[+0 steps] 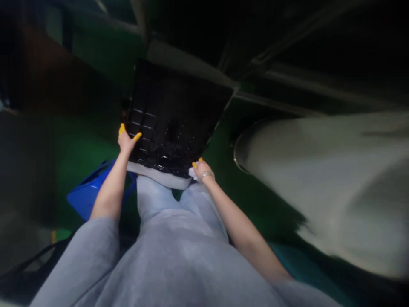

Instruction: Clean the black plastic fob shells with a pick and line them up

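Observation:
A large dark panel (179, 115) with a glossy, gridded face lies in front of my legs, above a pale board or edge (159, 175). My left hand (128, 140) grips the panel's left edge, its yellow-covered thumb on the face and a yellow-covered finger at the side. Near the panel's lower right corner is my right hand (202, 169), its fingers closed on a crumpled white cloth (192, 172). Yellow covers show on its fingertips too. The image is dim and blurred.
A blue container (87, 196) sits at the left beside my left forearm. On the right is a big pale rounded object (319, 170). Dark metal bars cross the upper right. The floor (76, 145) is green.

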The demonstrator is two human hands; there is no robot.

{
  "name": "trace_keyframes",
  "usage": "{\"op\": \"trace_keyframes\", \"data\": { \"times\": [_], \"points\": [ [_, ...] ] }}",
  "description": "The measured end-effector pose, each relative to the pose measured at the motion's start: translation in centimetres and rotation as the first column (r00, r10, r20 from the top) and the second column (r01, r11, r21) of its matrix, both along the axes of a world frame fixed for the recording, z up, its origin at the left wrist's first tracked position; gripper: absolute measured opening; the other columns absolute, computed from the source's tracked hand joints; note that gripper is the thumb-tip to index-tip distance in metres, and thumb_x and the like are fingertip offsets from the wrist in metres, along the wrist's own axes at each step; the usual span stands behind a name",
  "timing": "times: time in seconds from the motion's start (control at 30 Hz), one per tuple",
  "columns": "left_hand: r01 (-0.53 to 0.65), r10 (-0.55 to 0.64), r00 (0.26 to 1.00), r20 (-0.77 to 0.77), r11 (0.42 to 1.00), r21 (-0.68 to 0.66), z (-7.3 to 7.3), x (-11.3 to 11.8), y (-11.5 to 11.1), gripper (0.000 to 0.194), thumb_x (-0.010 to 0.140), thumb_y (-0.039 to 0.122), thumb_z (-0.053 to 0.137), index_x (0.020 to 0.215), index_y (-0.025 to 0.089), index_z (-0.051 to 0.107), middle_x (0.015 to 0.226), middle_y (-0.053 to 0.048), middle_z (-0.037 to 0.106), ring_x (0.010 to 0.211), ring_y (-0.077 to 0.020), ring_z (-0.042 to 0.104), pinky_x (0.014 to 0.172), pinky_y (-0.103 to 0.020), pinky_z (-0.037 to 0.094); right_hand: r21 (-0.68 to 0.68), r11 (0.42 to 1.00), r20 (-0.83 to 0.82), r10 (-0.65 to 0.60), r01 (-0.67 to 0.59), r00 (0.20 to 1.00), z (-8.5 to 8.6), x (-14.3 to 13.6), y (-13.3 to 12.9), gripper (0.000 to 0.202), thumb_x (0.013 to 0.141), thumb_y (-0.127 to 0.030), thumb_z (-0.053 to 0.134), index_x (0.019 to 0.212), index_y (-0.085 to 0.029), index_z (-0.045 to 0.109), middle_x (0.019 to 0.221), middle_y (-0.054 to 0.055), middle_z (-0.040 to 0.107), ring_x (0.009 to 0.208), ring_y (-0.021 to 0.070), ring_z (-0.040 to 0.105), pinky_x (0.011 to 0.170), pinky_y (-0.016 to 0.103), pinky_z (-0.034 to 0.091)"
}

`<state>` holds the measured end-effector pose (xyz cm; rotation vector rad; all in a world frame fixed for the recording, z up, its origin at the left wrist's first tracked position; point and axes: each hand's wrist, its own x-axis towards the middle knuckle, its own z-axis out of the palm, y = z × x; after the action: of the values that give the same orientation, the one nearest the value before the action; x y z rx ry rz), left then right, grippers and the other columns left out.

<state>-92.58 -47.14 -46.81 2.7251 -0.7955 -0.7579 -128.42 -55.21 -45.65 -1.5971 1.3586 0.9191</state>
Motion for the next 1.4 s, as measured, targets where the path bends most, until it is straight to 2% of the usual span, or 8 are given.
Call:
{"op": "trace_keyframes", "data": {
  "times": [0.23,0.37,0.47,0.7,0.87,1.1,1.23,1.4],
  "points": [
    [0.095,-0.101,0.995,-0.010,0.961,-0.260,5.0,-8.8,3.1,0.082,0.084,0.053,0.058,0.147,0.014,0.023,0.160,-0.017,-0.002,0.147,-0.0326,-0.008,0.118,-0.053,0.003,0.051,0.994,0.017,-0.094,0.093,0.995,4.2,-1.8,-0.9,0.048,0.090,-0.053,0.047,0.095,-0.010,0.069,0.094,0.019,0.070,0.095,0.0285,0.064,0.081,0.033,0.047],
    [0.260,-0.465,0.817,-0.340,0.824,-0.503,7.2,-14.8,4.6,0.078,0.082,0.058,0.057,0.144,0.019,0.032,0.155,-0.017,0.024,0.143,-0.0296,0.027,0.113,-0.046,0.030,0.116,0.958,0.261,-0.285,0.263,0.923,6.3,0.7,0.3,0.066,0.088,-0.069,0.032,0.116,-0.016,0.061,0.107,0.010,0.069,0.096,0.0217,0.064,0.081,0.031,0.051],
    [0.287,-0.591,0.661,-0.463,0.769,-0.571,8.0,-17.1,4.2,0.066,0.082,0.059,0.056,0.133,0.017,0.049,0.132,-0.016,0.056,0.123,-0.0260,0.053,0.101,-0.039,0.045,0.410,0.812,0.445,-0.576,0.415,0.686,7.2,3.5,1.0,0.077,0.074,-0.077,0.050,0.124,-0.019,0.053,0.110,0.008,0.067,0.095,0.0223,0.064,0.080,0.034,0.054],
    [-0.152,-0.063,0.833,-0.549,0.929,-0.336,10.5,-14.1,3.5,0.042,0.070,0.055,0.072,0.085,0.016,0.067,0.079,-0.002,0.069,0.071,-0.0163,0.064,0.065,-0.026,0.051,0.603,0.749,0.503,-0.625,0.275,0.597,9.7,5.2,-1.0,0.079,0.056,-0.051,0.082,0.122,-0.020,0.051,0.118,0.008,0.062,0.103,0.0241,0.061,0.089,0.040,0.051],
    [-0.474,0.197,0.782,-0.591,0.803,-0.360,12.3,-10.3,5.9,0.046,0.063,0.059,0.075,0.072,0.016,0.060,0.065,0.001,0.059,0.058,-0.0107,0.057,0.056,-0.023,0.049,0.593,0.761,0.503,-0.604,0.262,0.618,11.7,3.1,-3.7,0.074,0.063,-0.071,0.069,0.116,-0.020,0.056,0.118,0.009,0.062,0.107,0.0268,0.060,0.090,0.039,0.050],
    [-0.144,-0.172,0.815,-0.553,0.864,-0.482,16.8,-14.9,4.1,0.083,0.062,0.058,0.077,0.133,0.026,0.047,0.138,-0.013,0.050,0.128,-0.0311,0.048,0.099,-0.044,0.048,0.659,0.701,0.506,-0.683,0.275,0.527,14.0,1.6,-3.1,0.089,0.057,-0.069,0.073,0.130,-0.024,0.049,0.129,0.009,0.057,0.113,0.0288,0.058,0.093,0.041,0.049],
    [-0.394,0.006,0.782,-0.623,0.780,-0.487,17.1,-16.9,2.3,0.049,0.080,0.046,0.066,0.120,0.020,0.058,0.116,-0.011,0.065,0.101,-0.0235,0.067,0.086,-0.039,0.057,0.567,0.740,0.517,-0.661,0.361,0.543,13.7,1.5,-3.3,0.067,0.060,-0.056,0.079,0.115,-0.023,0.059,0.115,0.007,0.066,0.104,0.0256,0.062,0.090,0.040,0.051],
    [-0.531,0.144,0.733,-0.665,0.732,-0.426,16.5,-13.3,3.0,0.028,0.080,0.036,0.067,0.100,0.017,0.062,0.074,0.000,0.064,0.046,-0.0089,0.058,0.043,-0.021,0.049,0.292,0.820,0.577,-0.561,0.492,0.593,12.5,0.7,-5.5,0.058,0.064,-0.068,0.069,0.094,-0.019,0.065,0.098,0.008,0.070,0.097,0.0269,0.064,0.089,0.042,0.050]
  ]
}}
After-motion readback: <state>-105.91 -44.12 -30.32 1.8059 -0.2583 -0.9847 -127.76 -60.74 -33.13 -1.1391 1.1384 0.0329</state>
